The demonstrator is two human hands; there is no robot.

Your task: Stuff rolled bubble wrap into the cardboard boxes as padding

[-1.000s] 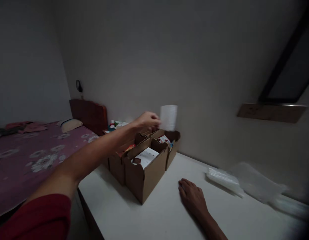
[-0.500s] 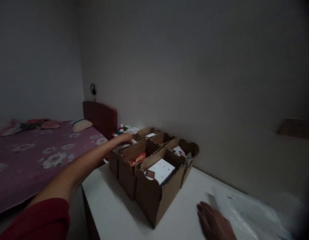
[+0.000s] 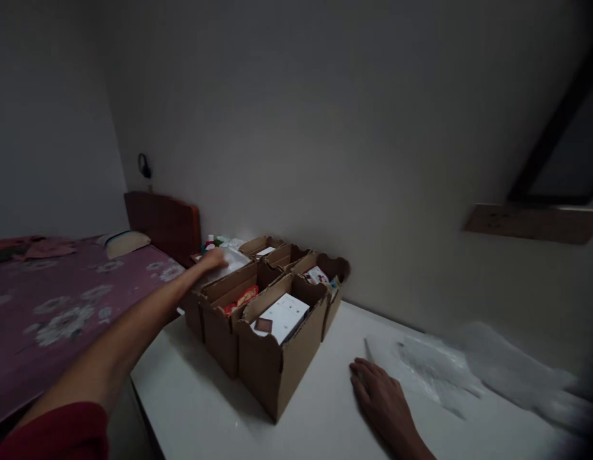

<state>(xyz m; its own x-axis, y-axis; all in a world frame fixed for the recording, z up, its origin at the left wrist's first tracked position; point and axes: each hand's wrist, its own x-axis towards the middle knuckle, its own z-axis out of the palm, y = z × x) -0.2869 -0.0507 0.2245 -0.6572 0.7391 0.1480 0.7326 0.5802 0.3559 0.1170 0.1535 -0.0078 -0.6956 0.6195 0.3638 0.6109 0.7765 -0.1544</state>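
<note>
A person's two bare hands work at a white worktop (image 3: 191,409). Cardboard boxes (image 3: 258,364) with open tops stand on it, packed wall to wall in two rows, just below the view's centre at 6 to 7 o'clock; standing so close, they probably steady one another and leave every opening within reach.

The left hand (image 3: 213,260), at about half past 8 from centre, stretches to the boxes' far left end. Its fingers look closed on the edge of a pale sheet (image 3: 236,259) (blur hides the exact grip), which lies at the hand's 3 o'clock, over the end box; whether it dips inside, I cannot tell. The edge grip seems meant to keep it flat.

The right hand (image 3: 383,396), at 5 o'clock, rests palm down on the worktop, fingers loosely extended and grasping nothing visible, likely as a prop for the long reach. Clear plastic (image 3: 433,367) lies just beside it, at its 2 o'clock. The nearest box holds a white carton (image 3: 289,313); its left neighbour, a red packet (image 3: 246,297).
</note>
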